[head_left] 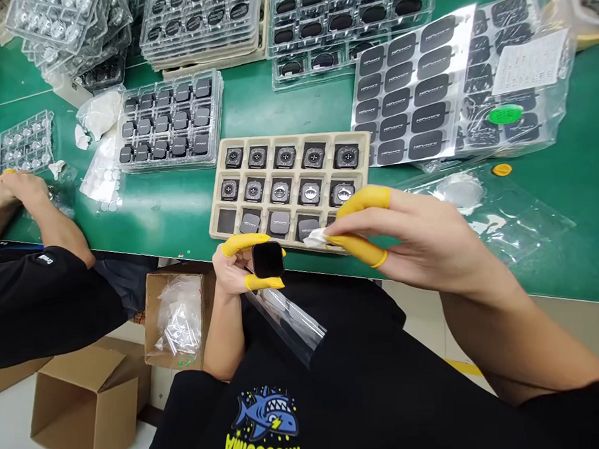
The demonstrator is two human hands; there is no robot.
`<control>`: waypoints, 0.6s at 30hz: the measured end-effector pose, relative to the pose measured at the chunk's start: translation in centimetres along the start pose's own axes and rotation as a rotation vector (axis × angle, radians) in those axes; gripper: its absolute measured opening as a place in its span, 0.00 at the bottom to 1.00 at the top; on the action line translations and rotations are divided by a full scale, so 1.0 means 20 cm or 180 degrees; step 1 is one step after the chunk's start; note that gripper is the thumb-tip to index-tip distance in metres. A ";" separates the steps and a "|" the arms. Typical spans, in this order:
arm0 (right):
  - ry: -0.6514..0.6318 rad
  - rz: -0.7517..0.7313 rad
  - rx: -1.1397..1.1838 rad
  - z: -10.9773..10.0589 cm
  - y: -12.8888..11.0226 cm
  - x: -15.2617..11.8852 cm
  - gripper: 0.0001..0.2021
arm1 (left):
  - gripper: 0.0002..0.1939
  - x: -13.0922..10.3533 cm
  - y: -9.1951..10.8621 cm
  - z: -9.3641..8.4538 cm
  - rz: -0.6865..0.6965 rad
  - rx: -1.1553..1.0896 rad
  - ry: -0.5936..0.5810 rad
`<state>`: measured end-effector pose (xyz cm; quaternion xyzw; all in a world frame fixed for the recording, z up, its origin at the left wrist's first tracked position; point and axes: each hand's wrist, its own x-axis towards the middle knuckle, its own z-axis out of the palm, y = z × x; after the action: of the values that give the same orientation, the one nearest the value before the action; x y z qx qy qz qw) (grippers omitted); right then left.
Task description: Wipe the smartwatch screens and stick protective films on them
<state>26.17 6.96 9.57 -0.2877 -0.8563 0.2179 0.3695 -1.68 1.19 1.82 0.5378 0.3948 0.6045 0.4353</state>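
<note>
My left hand [234, 267], with yellow finger cots on, grips a black square watch body [268, 259] with its dark screen facing up. A clear plastic film [294, 321] hangs below that hand. Between the thumb and finger of my right hand [404, 233], also in yellow cots, is a crumpled white cloth [316, 237], over the front edge of a beige tray [214, 215]. The tray holds rows of watch bodies, some with grey square stickers in the front row; its front left compartment has no watch in it. My right hand hides the tray's front right corner.
Clear trays of black parts [170, 121] and sticker sheets [405, 94] lie behind on the green table [169, 204]. A plastic bag [518, 221] lies at right. Another person's hands [25, 190] work at far left. Cardboard boxes [83, 399] stand below.
</note>
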 end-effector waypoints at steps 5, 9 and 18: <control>0.0130 -0.0014 0.0093 0.05 -0.07 0.06 0.07 | 0.42 0.00 0.00 0.01 0.0068 -0.0008 -0.0139; 0.0060 -0.0058 0.0159 0.11 -0.09 0.08 0.07 | 0.45 0.00 -0.01 0.00 0.0022 0.0158 -0.0092; -0.0407 -0.0817 0.0045 0.15 -0.10 0.11 0.12 | 0.46 0.01 -0.02 -0.02 0.0007 0.0275 -0.0211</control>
<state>21.99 6.35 9.89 -0.1587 -0.9063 0.1928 0.3410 -2.04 1.47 1.39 0.5763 0.4052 0.5692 0.4238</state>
